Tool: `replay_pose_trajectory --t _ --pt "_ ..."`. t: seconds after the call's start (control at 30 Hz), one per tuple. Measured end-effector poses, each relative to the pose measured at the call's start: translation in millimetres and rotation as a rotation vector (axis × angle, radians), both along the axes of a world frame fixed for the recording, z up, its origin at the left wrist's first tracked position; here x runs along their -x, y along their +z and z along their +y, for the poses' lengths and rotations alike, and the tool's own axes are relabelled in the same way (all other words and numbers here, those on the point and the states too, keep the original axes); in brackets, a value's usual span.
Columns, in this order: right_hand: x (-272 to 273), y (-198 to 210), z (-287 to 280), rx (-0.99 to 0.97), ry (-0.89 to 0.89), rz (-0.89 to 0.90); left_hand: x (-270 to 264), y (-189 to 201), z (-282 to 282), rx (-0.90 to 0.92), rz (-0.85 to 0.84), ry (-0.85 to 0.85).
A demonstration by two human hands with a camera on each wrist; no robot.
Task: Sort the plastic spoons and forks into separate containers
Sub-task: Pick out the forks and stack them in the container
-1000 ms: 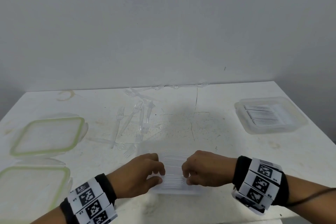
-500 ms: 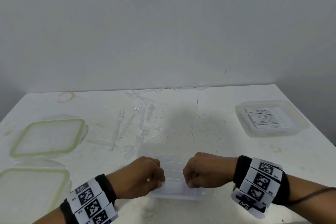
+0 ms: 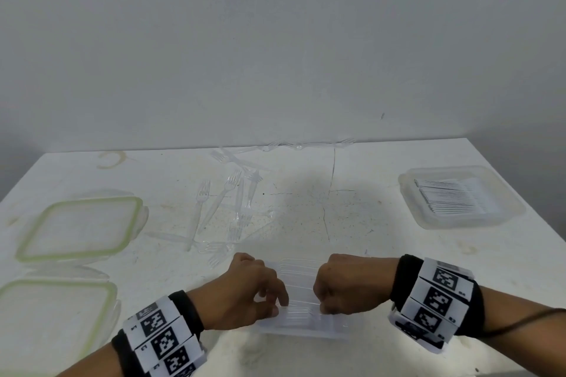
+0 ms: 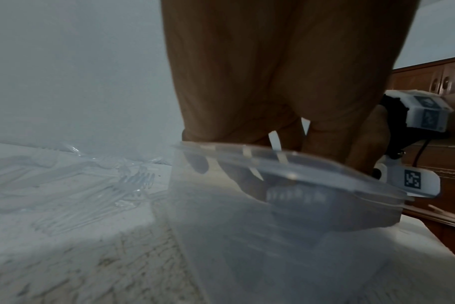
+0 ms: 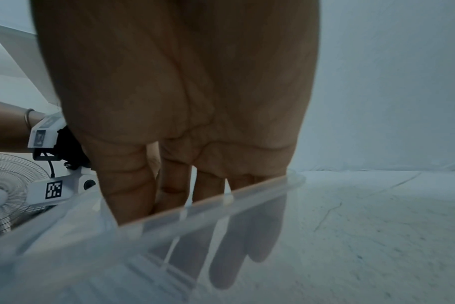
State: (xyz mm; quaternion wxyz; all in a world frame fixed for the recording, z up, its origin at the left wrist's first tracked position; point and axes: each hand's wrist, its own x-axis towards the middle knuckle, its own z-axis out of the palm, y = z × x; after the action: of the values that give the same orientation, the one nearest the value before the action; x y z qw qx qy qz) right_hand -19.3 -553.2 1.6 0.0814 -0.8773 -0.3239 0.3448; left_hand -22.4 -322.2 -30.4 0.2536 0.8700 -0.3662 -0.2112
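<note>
Left hand: fingers curled into the near container, pinching clear cutlery.
Right hand: fingers reach inside it; grip unclear.
Loose forks: on the desk beyond that container.
Far container: right of it.

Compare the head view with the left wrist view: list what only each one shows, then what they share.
Only the head view shows the two green-rimmed lids at the left and the far container of stacked cutlery at the right.

Only the left wrist view shows wooden cabinets in the background and fingertips seen through the near container's clear wall.

Both show the near container with both hands at it, left hand and right hand, plus loose clear forks on the white table.
</note>
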Motion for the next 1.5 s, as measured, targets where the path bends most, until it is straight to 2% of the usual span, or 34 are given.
replay_pose_trajectory --t 0.33,0.53,0.73,0.87,0.97,1.07,1.17,1.33,1.5 --pt "-2 -6 -2 -0.126 -0.046 -0.030 -1 5 -5 0.021 -0.021 0.006" --pt "-6 -8 -2 -0.132 -0.039 -0.020 -4 6 -5 0.018 0.039 0.022" --pt "-8 -11 -4 -0.142 -0.048 -0.003 -5 2 -4 0.018 0.013 0.030" --pt "-11 -5 -3 -0.175 -0.046 0.002 -4 7 -2 0.087 -0.025 0.052" --pt "-32 12 0 -0.256 -0.085 -0.079 -14 19 12 0.169 -0.068 0.135" --pt "-70 20 12 -0.300 -0.115 -0.262 -28 31 37 0.224 -0.097 0.282" --pt "-109 13 35 -0.136 0.008 -0.424 -41 31 66 0.098 -0.116 0.395" --pt "-149 -5 77 0.045 0.244 -0.278 -45 11 100 -0.217 -0.047 0.413" --pt "-147 -30 100 0.079 0.373 -0.249 -42 0 108 -0.262 -0.008 0.428"
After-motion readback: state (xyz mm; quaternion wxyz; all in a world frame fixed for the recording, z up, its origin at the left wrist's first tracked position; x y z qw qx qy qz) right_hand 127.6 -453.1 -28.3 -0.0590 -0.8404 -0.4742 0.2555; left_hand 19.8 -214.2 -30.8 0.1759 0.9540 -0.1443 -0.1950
